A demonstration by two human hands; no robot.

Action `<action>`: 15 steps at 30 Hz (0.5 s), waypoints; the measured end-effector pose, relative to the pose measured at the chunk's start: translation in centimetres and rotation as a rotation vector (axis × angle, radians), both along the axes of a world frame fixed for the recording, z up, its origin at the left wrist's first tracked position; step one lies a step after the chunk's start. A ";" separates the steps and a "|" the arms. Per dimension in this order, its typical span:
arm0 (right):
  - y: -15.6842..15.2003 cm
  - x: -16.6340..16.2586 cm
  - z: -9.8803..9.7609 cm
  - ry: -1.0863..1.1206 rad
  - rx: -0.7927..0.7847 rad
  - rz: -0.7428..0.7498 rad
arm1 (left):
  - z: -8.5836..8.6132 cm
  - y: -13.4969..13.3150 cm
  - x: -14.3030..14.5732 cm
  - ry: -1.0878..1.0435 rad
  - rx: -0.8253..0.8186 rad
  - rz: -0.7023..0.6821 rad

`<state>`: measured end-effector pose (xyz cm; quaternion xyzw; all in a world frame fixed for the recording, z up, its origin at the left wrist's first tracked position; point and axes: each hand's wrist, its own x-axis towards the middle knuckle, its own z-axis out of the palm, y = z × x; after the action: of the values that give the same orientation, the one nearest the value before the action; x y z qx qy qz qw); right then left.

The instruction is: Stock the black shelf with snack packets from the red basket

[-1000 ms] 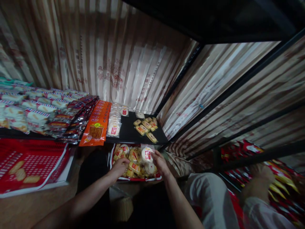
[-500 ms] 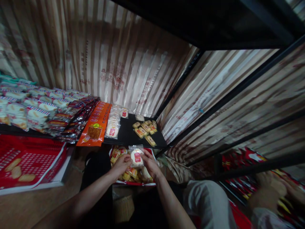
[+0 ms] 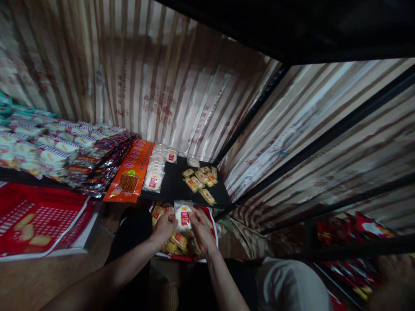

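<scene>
A round white cracker in a clear packet with a red label [image 3: 183,216] is held upright between my two hands. My left hand [image 3: 164,226] pinches its left edge, and my right hand [image 3: 201,229] grips its right side. Right below them stands a red basket [image 3: 214,229] with several yellow-wrapped snacks [image 3: 177,242] in it. Ahead, on the black shelf [image 3: 173,183], similar white packets [image 3: 153,179] lie in a row, and several small yellow packets [image 3: 202,178] sit in a loose group to the right.
An orange snack bag [image 3: 129,172] lies beside dark red packets [image 3: 97,162] and white striped packets [image 3: 53,155] on the left. Below them is a red basket [image 3: 61,216]. Black frame bars slope at right, near another person's knee [image 3: 288,285] and red packets [image 3: 350,272].
The view has shifted slightly, so the shelf appears a little lower and further right. Both hands still hold the white cracker packet. The other person's hands at the right have moved towards the frame's edge.
</scene>
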<state>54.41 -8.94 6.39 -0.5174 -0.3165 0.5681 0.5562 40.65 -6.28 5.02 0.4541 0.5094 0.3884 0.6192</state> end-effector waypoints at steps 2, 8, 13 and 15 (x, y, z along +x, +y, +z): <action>-0.1 0.6 -1.0 0.006 -0.006 -0.006 | -0.1 0.3 0.6 0.011 0.018 -0.002; 0.8 2.0 -1.9 -0.048 -0.063 -0.050 | -0.5 1.5 1.6 0.059 0.024 0.006; 2.7 2.5 -1.3 -0.103 -0.032 -0.023 | -0.7 3.6 1.9 0.116 0.031 0.027; 3.6 2.7 -1.2 -0.131 -0.018 -0.037 | -0.5 4.5 2.3 0.137 0.039 0.037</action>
<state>57.15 -5.36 5.21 -0.5644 -0.3374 0.5252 0.5401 42.90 -1.73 4.47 0.4820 0.5512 0.3776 0.5667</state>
